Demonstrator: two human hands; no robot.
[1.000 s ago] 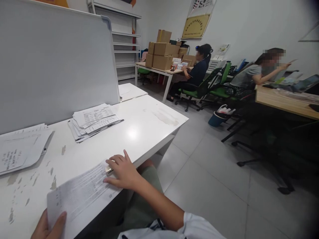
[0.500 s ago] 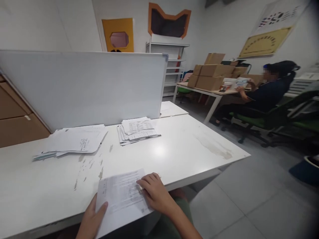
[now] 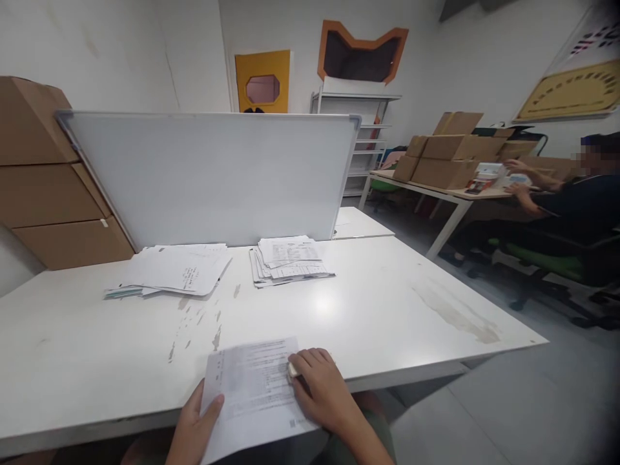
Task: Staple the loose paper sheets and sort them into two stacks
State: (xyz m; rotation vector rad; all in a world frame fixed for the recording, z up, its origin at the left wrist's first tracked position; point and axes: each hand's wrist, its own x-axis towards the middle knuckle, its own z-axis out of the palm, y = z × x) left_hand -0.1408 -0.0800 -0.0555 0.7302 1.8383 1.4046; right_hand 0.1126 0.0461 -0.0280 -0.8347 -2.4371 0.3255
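A printed sheet of paper (image 3: 254,394) overhangs the front edge of the white table. My left hand (image 3: 196,420) grips its lower left side, thumb on top and fingers beneath. At the sheet's right edge, my right hand (image 3: 320,387) is curled over a small whitish object (image 3: 293,371). Most of that object is hidden under the fingers, so its kind cannot be made out. Farther back lie a broad stack of papers (image 3: 174,271) on the left and a smaller stack of printed papers (image 3: 290,258) in the middle.
A whiteboard (image 3: 217,174) stands along the back of the white table (image 3: 387,303), beside stacked cardboard boxes (image 3: 58,187). To the right, a person (image 3: 571,200) sits at another table (image 3: 431,187) holding more cardboard boxes (image 3: 450,158).
The view has turned left, so the scene sits farther right and more boxes show. Both hands keep their places on the paper. The seated person's hands have shifted.
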